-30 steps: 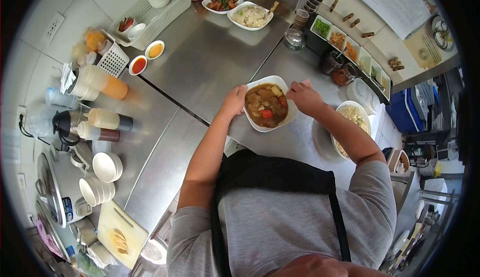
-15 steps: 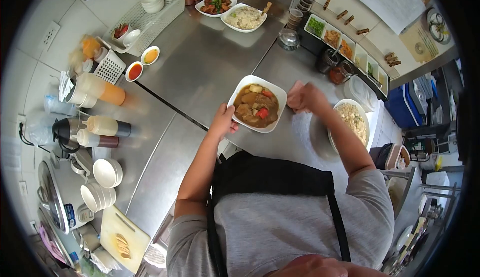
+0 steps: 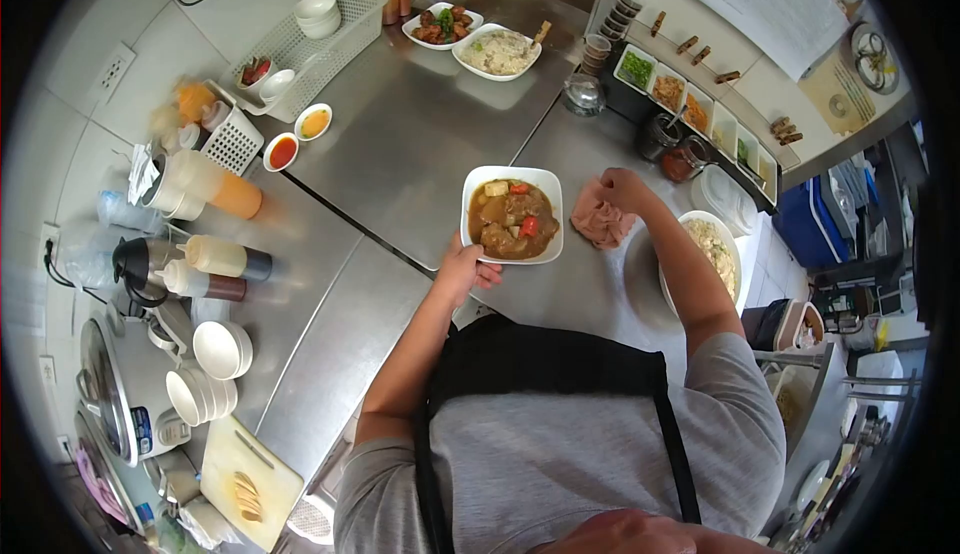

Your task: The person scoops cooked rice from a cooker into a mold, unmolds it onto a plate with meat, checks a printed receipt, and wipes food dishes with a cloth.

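A square white bowl (image 3: 512,171) of brown stew (image 3: 510,224) with red and pale chunks is held level above the steel counter. My left hand (image 3: 468,271) grips its near-left corner, thumb at the rim and fingers underneath. To the bowl's right, a crumpled pink cloth (image 3: 601,216) hangs from my right hand (image 3: 627,191), whose fingers are closed on it. The cloth is beside the bowl, with a small gap between them. Close to my right forearm stands a large bowl of rice (image 3: 712,249), partly covered by the arm.
Fried rice (image 3: 498,52) and a meat dish (image 3: 440,26) stand at the back. Two sauce cups (image 3: 281,152) sit left of centre. Squeeze bottles (image 3: 205,281), stacked bowls (image 3: 222,349) and a cutting board (image 3: 250,474) line the left. Garnish trays (image 3: 668,89) and jars (image 3: 684,162) are at right.
The bowl has turned slightly and come a little toward me. My right hand has moved up a little, and the pink cloth now shows spread below it. The view has shifted slightly.
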Tool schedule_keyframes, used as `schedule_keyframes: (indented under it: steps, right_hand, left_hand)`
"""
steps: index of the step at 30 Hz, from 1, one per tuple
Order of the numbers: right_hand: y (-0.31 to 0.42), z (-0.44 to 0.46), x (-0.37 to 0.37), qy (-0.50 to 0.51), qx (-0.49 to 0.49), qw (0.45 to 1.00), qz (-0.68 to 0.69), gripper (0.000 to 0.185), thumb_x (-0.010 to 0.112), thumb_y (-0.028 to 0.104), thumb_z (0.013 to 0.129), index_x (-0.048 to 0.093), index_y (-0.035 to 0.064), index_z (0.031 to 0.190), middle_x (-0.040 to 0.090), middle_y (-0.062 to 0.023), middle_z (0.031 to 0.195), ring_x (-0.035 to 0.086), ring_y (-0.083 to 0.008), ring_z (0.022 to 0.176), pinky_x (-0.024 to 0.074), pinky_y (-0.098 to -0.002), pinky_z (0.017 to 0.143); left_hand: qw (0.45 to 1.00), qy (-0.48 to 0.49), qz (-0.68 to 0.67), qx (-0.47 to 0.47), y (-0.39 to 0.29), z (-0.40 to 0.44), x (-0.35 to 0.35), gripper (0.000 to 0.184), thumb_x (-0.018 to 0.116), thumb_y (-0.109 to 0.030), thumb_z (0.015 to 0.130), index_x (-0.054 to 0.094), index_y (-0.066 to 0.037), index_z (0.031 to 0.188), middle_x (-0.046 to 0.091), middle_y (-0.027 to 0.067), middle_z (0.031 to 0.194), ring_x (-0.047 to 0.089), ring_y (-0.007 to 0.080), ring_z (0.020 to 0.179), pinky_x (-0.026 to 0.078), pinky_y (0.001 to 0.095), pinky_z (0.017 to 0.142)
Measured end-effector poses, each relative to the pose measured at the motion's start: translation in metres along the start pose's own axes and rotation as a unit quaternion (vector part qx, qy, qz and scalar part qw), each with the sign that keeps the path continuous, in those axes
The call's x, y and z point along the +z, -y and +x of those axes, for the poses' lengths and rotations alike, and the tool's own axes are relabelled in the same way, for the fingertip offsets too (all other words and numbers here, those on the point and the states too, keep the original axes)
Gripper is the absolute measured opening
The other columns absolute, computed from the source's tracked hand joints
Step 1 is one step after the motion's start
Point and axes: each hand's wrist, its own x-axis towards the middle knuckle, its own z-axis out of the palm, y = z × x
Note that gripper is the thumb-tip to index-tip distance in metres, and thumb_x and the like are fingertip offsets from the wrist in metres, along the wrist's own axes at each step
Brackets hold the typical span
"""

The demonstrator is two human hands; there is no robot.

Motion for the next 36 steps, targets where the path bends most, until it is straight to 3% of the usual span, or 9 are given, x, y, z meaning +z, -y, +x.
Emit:
schedule_keyframes:
  steps: [3,9,15,24,27,30,31,33,36]
  right_hand:
    - [0.025,0.003,0.001,-0.059,0.005,0.981,0.183,0.025,0.06,0.021,0.066,0.054,0.0008,0.079,0.057,-0.0132,0.073,0.055,-0.023,0.066,0.0433,-0.0304,0.06]
    - [0.082,0.006,0.017,-0.16,-0.021,0.969,0.185,0.014,0.053,0.013,0.072,0.055,0.003,0.082,0.055,-0.0106,0.072,0.054,-0.0243,0.064,0.0432,-0.0316,0.059]
    - [0.096,0.008,0.024,-0.14,-0.262,0.949,-0.107,0.015,0.054,0.011,0.07,0.058,0.012,0.084,0.051,-0.0063,0.09,0.052,-0.0256,0.085,0.0435,-0.0349,0.07]
    - [0.092,-0.027,0.027,-0.096,-0.264,0.94,-0.193,0.022,0.059,0.007,0.064,0.058,0.0126,0.086,0.049,-0.0058,0.089,0.051,-0.0229,0.086,0.041,-0.034,0.076]
    - [0.082,-0.039,0.04,-0.135,-0.286,0.947,-0.045,0.024,0.058,0.002,0.065,0.059,0.0113,0.088,0.053,-0.0072,0.086,0.053,-0.0245,0.083,0.0399,-0.0349,0.079]
    - [0.07,-0.043,0.053,-0.128,-0.251,0.943,0.177,0.019,0.052,0.002,0.074,0.059,0.0074,0.09,0.056,-0.0065,0.075,0.055,-0.0206,0.069,0.0445,-0.0318,0.069]
    - [0.074,-0.044,0.049,-0.125,-0.15,0.933,0.302,0.017,0.05,0.003,0.077,0.059,0.0063,0.091,0.055,-0.0055,0.072,0.054,-0.0181,0.065,0.0445,-0.0297,0.063]
    - [0.091,-0.048,0.037,-0.109,0.059,0.84,0.528,0.016,0.045,0.006,0.082,0.058,0.004,0.092,0.054,-0.0037,0.067,0.052,-0.0132,0.056,0.0447,-0.0255,0.051]
    - [0.103,-0.046,0.032,-0.115,0.113,0.82,0.55,0.017,0.046,0.011,0.085,0.057,0.0028,0.095,0.054,-0.0027,0.069,0.05,-0.0091,0.051,0.0414,-0.0225,0.041]
  left_hand:
    - [0.999,-0.018,0.02,0.024,-0.008,-0.011,0.001,0.043,0.031,-0.01,0.079,0.02,-0.007,0.12,0.054,0.0153,0.072,0.055,0.0199,0.05,0.044,0.027,0.04]
    - [0.999,-0.022,0.016,0.017,-0.013,-0.012,-0.001,0.044,0.03,-0.009,0.078,0.02,-0.006,0.12,0.053,0.015,0.071,0.054,0.0194,0.049,0.044,0.0272,0.04]
    - [0.999,-0.017,0.016,0.03,-0.012,-0.014,-0.002,0.041,0.03,-0.009,0.077,0.021,-0.005,0.117,0.053,0.0145,0.07,0.054,0.0196,0.048,0.044,0.0275,0.04]
    - [0.999,-0.028,-0.018,0.01,-0.005,-0.006,-0.004,0.04,0.028,-0.01,0.077,0.023,-0.005,0.117,0.053,0.016,0.071,0.055,0.0208,0.05,0.046,0.0287,0.041]
    - [0.999,-0.031,-0.04,0.0,-0.001,-0.006,0.001,0.04,0.028,-0.01,0.077,0.024,-0.005,0.116,0.053,0.0157,0.071,0.055,0.0206,0.05,0.047,0.0292,0.042]
    - [0.997,-0.038,-0.062,0.006,0.004,-0.004,0.004,0.034,0.029,-0.01,0.079,0.025,-0.005,0.113,0.055,0.0138,0.068,0.055,0.0187,0.05,0.047,0.0278,0.041]
    - [0.997,-0.039,-0.068,0.009,0.004,-0.003,0.004,0.035,0.029,-0.01,0.079,0.025,-0.005,0.113,0.055,0.0139,0.068,0.055,0.0189,0.049,0.048,0.028,0.041]
    - [0.996,-0.04,-0.076,0.013,0.005,-0.002,0.004,0.036,0.03,-0.009,0.079,0.024,-0.005,0.113,0.055,0.014,0.068,0.055,0.0191,0.049,0.048,0.0284,0.041]
    - [0.995,-0.04,-0.09,0.01,0.004,-0.003,0.004,0.037,0.031,-0.01,0.078,0.024,-0.005,0.114,0.055,0.014,0.069,0.055,0.0194,0.049,0.048,0.0285,0.041]
